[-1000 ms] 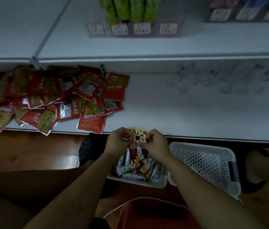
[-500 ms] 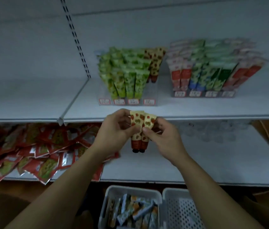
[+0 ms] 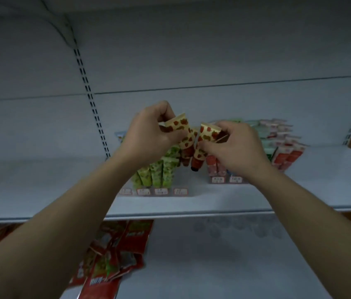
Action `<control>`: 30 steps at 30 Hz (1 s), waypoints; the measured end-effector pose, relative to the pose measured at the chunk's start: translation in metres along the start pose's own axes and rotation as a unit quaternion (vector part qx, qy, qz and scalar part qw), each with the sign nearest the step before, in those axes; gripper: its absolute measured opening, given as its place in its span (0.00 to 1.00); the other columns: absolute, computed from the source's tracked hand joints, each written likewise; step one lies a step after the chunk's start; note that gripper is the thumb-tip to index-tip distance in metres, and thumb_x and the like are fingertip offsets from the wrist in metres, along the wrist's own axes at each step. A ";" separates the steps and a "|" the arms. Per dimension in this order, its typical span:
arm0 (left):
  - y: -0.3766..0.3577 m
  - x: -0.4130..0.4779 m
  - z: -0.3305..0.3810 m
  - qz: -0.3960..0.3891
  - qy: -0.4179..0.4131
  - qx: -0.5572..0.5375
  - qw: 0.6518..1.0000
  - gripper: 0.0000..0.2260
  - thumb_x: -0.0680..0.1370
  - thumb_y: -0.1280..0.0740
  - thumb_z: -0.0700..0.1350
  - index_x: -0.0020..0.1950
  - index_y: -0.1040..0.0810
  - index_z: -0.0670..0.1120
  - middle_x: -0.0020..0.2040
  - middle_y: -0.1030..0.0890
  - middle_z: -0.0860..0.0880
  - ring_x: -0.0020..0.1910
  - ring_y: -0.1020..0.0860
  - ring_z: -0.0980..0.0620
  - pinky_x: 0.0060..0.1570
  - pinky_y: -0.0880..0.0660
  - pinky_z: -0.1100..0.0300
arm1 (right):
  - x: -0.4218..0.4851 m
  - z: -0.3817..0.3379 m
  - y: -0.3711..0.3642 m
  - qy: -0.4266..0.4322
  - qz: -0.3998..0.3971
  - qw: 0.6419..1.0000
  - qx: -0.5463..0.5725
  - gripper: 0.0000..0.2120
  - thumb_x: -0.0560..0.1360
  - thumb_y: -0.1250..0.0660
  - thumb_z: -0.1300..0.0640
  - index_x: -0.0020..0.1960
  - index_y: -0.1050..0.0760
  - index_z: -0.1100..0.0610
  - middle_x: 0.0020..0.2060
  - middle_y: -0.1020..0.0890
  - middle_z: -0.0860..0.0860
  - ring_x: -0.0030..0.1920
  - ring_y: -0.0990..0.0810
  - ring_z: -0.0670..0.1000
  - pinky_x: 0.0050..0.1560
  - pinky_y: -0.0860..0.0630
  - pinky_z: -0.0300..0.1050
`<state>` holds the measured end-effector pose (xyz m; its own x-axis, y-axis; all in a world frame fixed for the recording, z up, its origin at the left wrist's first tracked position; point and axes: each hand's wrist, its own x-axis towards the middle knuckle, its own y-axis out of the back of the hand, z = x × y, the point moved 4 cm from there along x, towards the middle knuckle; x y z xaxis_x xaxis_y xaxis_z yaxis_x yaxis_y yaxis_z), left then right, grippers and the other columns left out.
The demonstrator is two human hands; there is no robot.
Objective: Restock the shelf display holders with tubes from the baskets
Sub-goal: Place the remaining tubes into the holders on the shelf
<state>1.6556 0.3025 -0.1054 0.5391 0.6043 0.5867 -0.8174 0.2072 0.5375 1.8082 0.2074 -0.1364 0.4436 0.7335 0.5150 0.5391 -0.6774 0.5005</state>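
Tubes [image 3: 205, 137], caps down, upper ends pinched in grips of left hand [image 3: 148, 135], right hand [image 3: 234, 146]

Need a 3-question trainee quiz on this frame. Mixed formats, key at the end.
1. True or false: the left hand and right hand each hold a spotted tube.
2. The left holder holds mostly: A) green tubes B) blue boxes C) glass jars.
3. Fill in: the red packets lie on the ___ shelf.
Key: 1 true; 2 A; 3 lower.
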 end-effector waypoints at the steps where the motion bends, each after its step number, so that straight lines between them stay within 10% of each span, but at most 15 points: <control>1: 0.001 0.008 0.001 -0.001 -0.004 0.004 1.000 0.12 0.72 0.25 0.45 0.38 0.28 0.44 0.38 0.18 0.47 0.37 0.18 0.53 0.33 0.22 0.56 | 0.008 0.000 0.003 0.006 0.005 1.000 -0.013 0.06 0.69 0.26 0.53 0.41 0.20 0.55 0.31 0.19 0.49 0.31 0.22 0.47 0.30 0.29 0.43; 7: -0.014 0.040 -0.009 -0.033 -0.020 0.087 0.995 0.13 0.70 0.24 0.49 0.35 0.27 0.46 0.33 0.20 0.54 0.28 0.27 0.63 0.26 0.36 0.69 | 0.023 0.015 -0.004 0.036 0.021 0.999 -0.027 0.09 0.68 0.26 0.58 0.47 0.21 0.50 0.39 0.18 0.45 0.41 0.20 0.47 0.41 0.23 0.44; 30: -0.059 0.053 -0.042 -0.190 -0.213 0.390 0.876 0.09 0.77 0.34 0.50 0.56 0.22 0.51 0.47 0.20 0.49 0.49 0.25 0.46 0.42 0.35 0.56 | 0.038 0.047 -0.050 0.026 -0.017 0.991 -0.132 0.06 0.66 0.29 0.60 0.43 0.22 0.54 0.38 0.17 0.51 0.42 0.21 0.56 0.44 0.35 0.43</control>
<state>1.7239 0.3546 -0.1318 0.9044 0.2300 0.3595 -0.2650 -0.3577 0.8954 1.8317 0.2715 -0.1745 0.3863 0.7575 0.5263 0.3445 -0.6478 0.6795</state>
